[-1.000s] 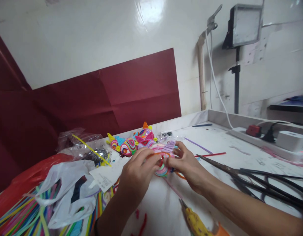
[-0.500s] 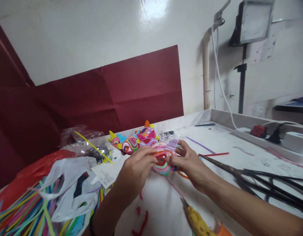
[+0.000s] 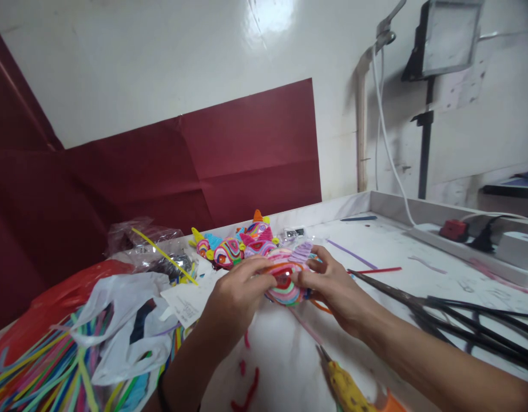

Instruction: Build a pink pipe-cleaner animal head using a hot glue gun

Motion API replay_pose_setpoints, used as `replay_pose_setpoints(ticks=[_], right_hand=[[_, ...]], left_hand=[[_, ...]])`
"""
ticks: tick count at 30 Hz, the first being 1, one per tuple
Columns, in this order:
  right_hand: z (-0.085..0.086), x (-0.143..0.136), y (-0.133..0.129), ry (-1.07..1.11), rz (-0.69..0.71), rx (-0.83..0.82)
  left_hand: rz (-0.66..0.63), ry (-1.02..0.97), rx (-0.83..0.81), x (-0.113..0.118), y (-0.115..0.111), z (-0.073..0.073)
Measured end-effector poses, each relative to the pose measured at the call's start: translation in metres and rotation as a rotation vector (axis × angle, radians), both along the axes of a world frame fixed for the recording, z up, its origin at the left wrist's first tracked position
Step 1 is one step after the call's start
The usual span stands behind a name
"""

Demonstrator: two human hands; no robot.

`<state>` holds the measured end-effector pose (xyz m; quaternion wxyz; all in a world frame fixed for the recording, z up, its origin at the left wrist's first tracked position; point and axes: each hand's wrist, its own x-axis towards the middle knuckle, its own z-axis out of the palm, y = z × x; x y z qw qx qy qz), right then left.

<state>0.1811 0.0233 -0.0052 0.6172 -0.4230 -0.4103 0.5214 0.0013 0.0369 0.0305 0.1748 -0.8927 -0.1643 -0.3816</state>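
Between my hands is a rounded pipe-cleaner craft piece [image 3: 285, 293] in stripes of pink, orange, red and teal, with a lilac ear-like point [image 3: 301, 252] on top. My left hand [image 3: 242, 286] grips its left side, thumb on the front near a shiny red oval. From the right, my right hand [image 3: 328, 280] holds it with thumb pressed on the front and fingers behind. An orange pipe cleaner [image 3: 321, 307] loops out under my right hand. Just behind sit several similar colourful pieces [image 3: 228, 252]. The back of the held piece is hidden.
Black scissors [image 3: 401, 294] and a yellow-handled tool [image 3: 347, 386] lie to the right and front. Red scraps [image 3: 250, 392] are near me. Bundled pipe cleaners [image 3: 44, 360], a white plastic bag [image 3: 126, 332] and a red bag [image 3: 70, 292] fill the left. A power strip [image 3: 473, 252] lies along the right edge.
The view has shifted very slightly. Both hands stay on the craft piece, with the left thumb moved a little to the right across its front.
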Motion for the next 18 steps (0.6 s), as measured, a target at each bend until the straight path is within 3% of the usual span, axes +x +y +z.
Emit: replay_pose_setpoints(ticks=[6,12,18], right_hand=[[0.0035,0.004,-0.0037,0.013,0.054,0.014],[0.0067,0.0037,-0.0018,0.042,0.0,0.003],[0.0067,0.0027,-0.001,0.055,-0.044,0.0]], left_hand=[[-0.013,0.001,0.105,0.0003,0.0015,-0.0005],[0.046,-0.052,0.234,-0.0023,0.0067,-0.0076],[0.051,-0.06,0.192,-0.0014,0.0036,-0.005]])
